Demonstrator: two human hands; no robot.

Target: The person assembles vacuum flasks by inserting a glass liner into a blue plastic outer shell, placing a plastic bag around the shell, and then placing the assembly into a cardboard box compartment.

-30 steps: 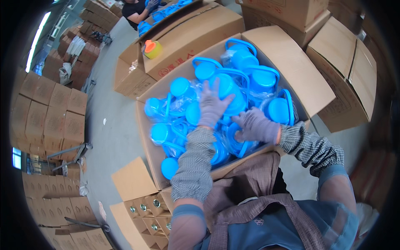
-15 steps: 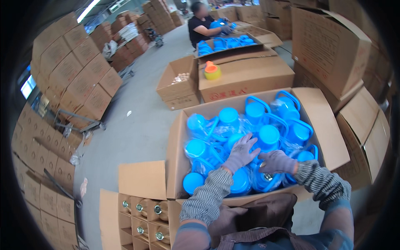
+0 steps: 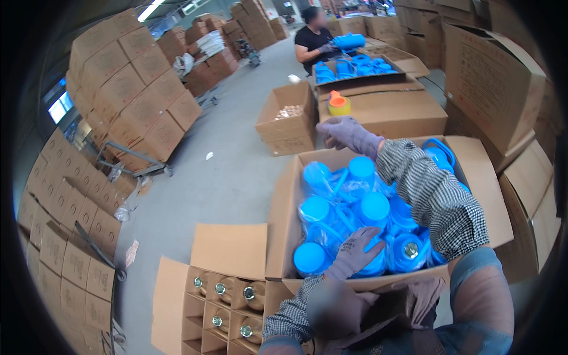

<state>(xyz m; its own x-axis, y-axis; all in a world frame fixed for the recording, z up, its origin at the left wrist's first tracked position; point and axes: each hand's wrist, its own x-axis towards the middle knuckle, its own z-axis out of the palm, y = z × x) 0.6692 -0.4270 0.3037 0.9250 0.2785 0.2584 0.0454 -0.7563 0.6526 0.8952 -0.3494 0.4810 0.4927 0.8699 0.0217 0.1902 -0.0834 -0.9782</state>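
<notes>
While the left hand (image 3: 357, 253) lies with its fingers spread over a blue jug (image 3: 374, 266) at the near side of a large cardboard box (image 3: 283, 228), the right hand (image 3: 349, 135) is raised over the far edge of that box, its fingers loosely bent; whether it holds anything, I cannot tell. Both hands wear grey gloves. The jug under the left hand stands in the box among other blue jugs (image 3: 315, 209), several of them in clear plastic. Just to its right, another jug (image 3: 409, 250) shows a shiny round mouth. Beyond the right hand, a yellow and orange cup (image 3: 338, 105) sits on a closed carton (image 3: 393, 112), and to the left of that is a smaller box (image 3: 286, 139) holding small pale pieces (image 3: 290, 111). Near and to the left, a divided box (image 3: 195, 305) holds bottles (image 3: 254, 294) with shiny tops in some of its compartments. At the far side, a co-worker (image 3: 312, 42) in a dark shirt holds a blue jug (image 3: 349, 41) above a tray-like box of more. Stacked cartons (image 3: 133, 89) stand on the left.
</notes>
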